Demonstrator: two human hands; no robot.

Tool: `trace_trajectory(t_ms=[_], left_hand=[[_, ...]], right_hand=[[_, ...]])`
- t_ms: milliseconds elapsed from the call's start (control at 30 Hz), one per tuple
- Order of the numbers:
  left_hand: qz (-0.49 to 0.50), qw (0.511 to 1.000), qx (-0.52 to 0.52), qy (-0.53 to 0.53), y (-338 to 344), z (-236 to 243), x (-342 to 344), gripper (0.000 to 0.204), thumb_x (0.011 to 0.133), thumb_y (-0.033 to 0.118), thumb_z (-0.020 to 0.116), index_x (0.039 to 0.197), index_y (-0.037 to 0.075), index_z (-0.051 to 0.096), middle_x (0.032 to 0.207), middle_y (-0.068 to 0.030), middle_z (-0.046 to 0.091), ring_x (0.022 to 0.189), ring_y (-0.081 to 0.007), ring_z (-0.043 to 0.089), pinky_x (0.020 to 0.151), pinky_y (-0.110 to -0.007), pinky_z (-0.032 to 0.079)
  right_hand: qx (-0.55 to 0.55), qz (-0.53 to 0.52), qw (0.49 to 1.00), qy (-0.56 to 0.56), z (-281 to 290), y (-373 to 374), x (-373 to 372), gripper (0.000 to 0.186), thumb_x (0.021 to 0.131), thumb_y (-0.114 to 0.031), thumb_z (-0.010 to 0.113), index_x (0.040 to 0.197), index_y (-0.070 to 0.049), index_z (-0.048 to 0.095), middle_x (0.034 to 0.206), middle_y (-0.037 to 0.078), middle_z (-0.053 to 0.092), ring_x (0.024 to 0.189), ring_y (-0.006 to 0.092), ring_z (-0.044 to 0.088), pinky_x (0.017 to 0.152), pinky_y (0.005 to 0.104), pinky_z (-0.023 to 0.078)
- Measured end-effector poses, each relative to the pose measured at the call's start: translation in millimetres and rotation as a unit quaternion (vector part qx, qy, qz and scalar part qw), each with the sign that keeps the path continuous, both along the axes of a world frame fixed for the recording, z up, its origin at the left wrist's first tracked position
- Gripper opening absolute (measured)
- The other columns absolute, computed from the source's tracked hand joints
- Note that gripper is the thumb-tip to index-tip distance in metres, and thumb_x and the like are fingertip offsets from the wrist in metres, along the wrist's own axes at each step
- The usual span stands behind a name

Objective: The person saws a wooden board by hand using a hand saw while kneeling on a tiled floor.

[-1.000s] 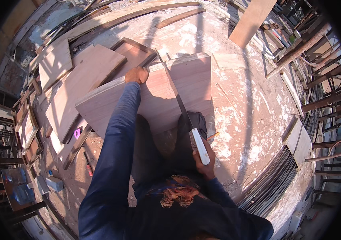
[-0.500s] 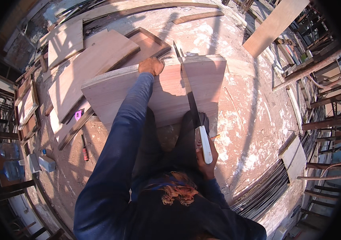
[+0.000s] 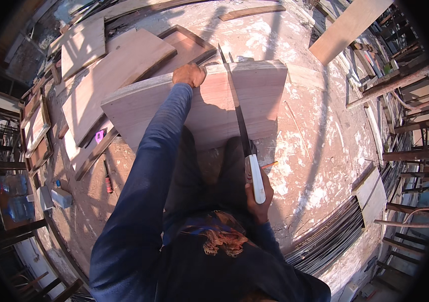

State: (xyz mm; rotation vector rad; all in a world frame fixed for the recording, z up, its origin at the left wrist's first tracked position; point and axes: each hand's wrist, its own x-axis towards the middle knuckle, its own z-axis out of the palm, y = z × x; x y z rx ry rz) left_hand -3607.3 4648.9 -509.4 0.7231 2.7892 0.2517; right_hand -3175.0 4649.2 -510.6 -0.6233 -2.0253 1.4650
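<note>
**A:** First entry, and its place?

**B:** A thick, pale-reddish rectangular wooden panel [image 3: 262,93], set tilted before the dark-trousered legs [image 3: 232,163]. Its lower part is overlapped by the knees, by which it may be braced; contact cannot be confirmed.

**A:** How is it held?

**B:** By the left hand [image 3: 189,75], closed over the upper edge, presumably so that the panel is steadied. In the right hand [image 3: 263,195], fingers wrapped round, the white-and-brown handle of a long, dark-bladed handsaw [image 3: 240,118] is gripped. The blade is laid across the upper edge, right of the left hand, likely spaced so that the knuckles are spared.

**A:** Appearance?

**B:** Face flat, faintly grained, partly shaded; upper edge paler, rough-looking. Whether a groove lies under the blade cannot be told.

**A:** Surroundings?

**B:** Leftward, a pale rectangular wooden board [image 3: 124,75], a purple plastic tape measure [image 3: 100,136] and a red-handled screwdriver [image 3: 108,183]; rightward, thin dark rods [image 3: 325,235], bundled lengthwise.
</note>
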Motion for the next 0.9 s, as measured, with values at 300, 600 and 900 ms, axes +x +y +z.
trace_trajectory(t_ms=[300,600,900], left_hand=[[-0.017,0.999,0.029,0.026,15.6,3.4,8.3,0.058,0.095,0.041,0.034,0.126,0.003,0.066,0.127,-0.0236,0.064,0.12,-0.0399,0.06,0.104,-0.049,0.045],[-0.018,1.0,0.002,0.0,7.3,-7.0,2.1,0.057,0.097,0.038,0.032,0.128,0.003,0.063,0.125,-0.0231,0.065,0.121,-0.0394,0.06,0.104,-0.049,0.045],[-0.004,0.999,-0.028,-0.023,5.2,-3.0,-14.6,0.056,0.097,0.039,0.033,0.132,0.006,0.062,0.133,-0.0216,0.062,0.124,-0.0392,0.058,0.106,-0.049,0.044]], right_hand=[[0.026,-0.011,0.994,0.105,9.1,81.0,-162.1,0.05,0.081,-0.001,0.064,0.13,-0.001,0.058,0.095,0.017,0.068,0.08,0.0221,0.066,0.075,0.0342,0.052],[0.026,-0.004,1.0,0.007,5.2,9.8,15.5,0.054,0.085,-0.002,0.061,0.139,0.002,0.053,0.126,0.02,0.067,0.111,0.0242,0.068,0.095,0.0327,0.052],[-0.002,-0.022,0.999,0.029,1.1,33.1,-84.6,0.053,0.082,-0.003,0.064,0.134,0.002,0.056,0.106,0.018,0.07,0.091,0.0235,0.069,0.083,0.0343,0.053]])
